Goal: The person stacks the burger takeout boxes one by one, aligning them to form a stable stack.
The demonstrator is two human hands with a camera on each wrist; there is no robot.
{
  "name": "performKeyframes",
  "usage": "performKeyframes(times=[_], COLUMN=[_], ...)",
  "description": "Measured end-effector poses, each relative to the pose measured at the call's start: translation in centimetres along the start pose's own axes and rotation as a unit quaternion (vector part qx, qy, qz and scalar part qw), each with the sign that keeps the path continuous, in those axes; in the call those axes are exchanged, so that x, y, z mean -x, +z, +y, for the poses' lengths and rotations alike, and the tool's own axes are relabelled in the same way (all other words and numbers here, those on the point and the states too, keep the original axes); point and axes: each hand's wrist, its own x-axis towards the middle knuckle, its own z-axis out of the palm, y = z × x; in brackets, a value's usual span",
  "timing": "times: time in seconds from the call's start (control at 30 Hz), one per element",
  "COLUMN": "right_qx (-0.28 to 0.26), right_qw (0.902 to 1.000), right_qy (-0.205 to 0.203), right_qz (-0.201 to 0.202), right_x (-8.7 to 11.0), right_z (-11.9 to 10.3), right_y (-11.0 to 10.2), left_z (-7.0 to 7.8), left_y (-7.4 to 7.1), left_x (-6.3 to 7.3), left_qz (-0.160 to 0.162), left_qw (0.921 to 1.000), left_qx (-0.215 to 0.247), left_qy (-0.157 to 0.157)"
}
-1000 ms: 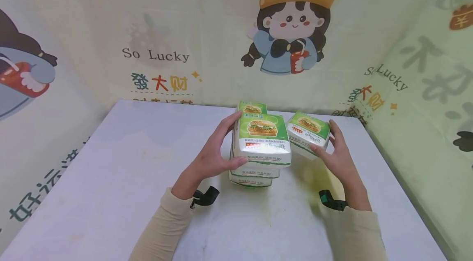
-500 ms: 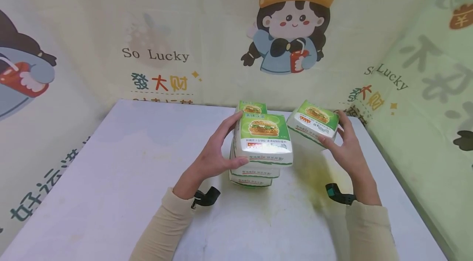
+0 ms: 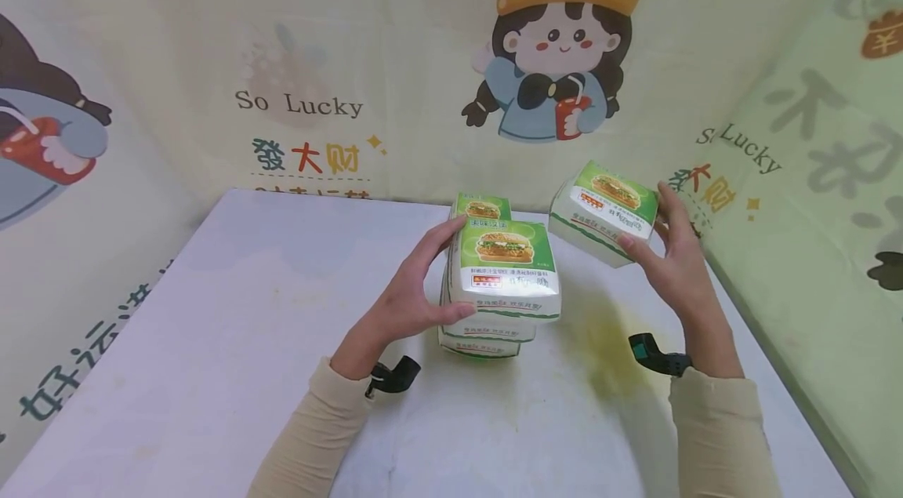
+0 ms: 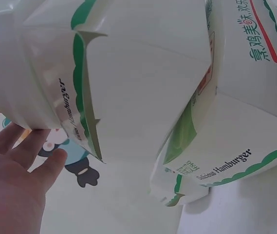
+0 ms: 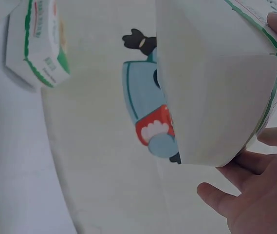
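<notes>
My left hand (image 3: 405, 298) grips a green and white hamburger box (image 3: 504, 267) at its left side, thumb at the front and fingers towards the back. Beneath it are other hamburger boxes (image 3: 487, 343), stacked; whether the gripped box touches them I cannot tell. In the left wrist view, fingers (image 4: 26, 146) lie against the box's underside and edge. To the right, my right hand (image 3: 673, 267) holds another hamburger box (image 3: 607, 208) up off the table, tilted. The right wrist view shows that box's plain white underside (image 5: 216, 107), with the thumb and fingers at its edges.
One more hamburger box (image 3: 483, 206) stands behind the stack, partly hidden. The white table (image 3: 282, 310) ends at a patterned cloth backdrop (image 3: 409, 74) at the back, with cloth on both sides. A yellowish patch (image 3: 610, 341) marks the tabletop below the right box.
My right hand has lifted its hamburger box and carried it upwards and to the right. The left hand and its box have shifted only slightly rightwards.
</notes>
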Motion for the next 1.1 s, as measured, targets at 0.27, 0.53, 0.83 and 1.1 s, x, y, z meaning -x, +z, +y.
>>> performKeyframes(times=[0.27,0.53,0.83,1.1], right_qx=[-0.013,-0.032,-0.063,-0.07], right_qw=[0.9998,0.9982,0.9936,0.9898], right_qy=[-0.015,-0.049,-0.093,-0.118], right_qz=[0.005,0.01,-0.013,-0.039], right_x=[-0.3,-0.3,-0.3,-0.3], right_z=[-1.8,-3.8,-5.8,-6.9], right_y=[-0.2,0.2,1.1,1.6], left_z=[0.1,-0.1,-0.1,-0.3], left_y=[-0.1,-0.2,-0.3,-0.3], left_x=[-0.1,-0.1,0.1,0.1], left_qz=[0.007,0.01,0.014,0.013], left_qw=[0.9996,0.9996,0.9995,0.9995], left_qx=[-0.026,-0.026,-0.027,-0.026], left_qy=[0.01,0.009,0.012,0.008])
